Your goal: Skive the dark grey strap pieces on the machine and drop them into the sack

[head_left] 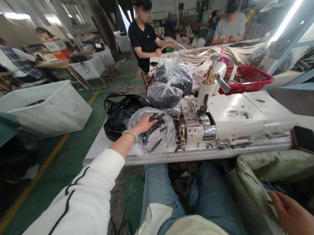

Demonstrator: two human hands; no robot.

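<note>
Workshop table (100, 145), left hand (142, 124) palm-down on black strips (154, 145), right hand (292, 222) curled

The right hand (292, 224) is running off the picture's lower right corner, and the clear bag (166, 132) is blurring the dark strips (154, 145) inside it. The contents of the red basket (258, 75) are showing too small to tell.

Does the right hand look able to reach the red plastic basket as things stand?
Probably not without a long stretch. The right hand rests low on the pale stained fabric, while the red plastic basket sits beyond the white sewing machine, whose bulk stands in the way.
</note>
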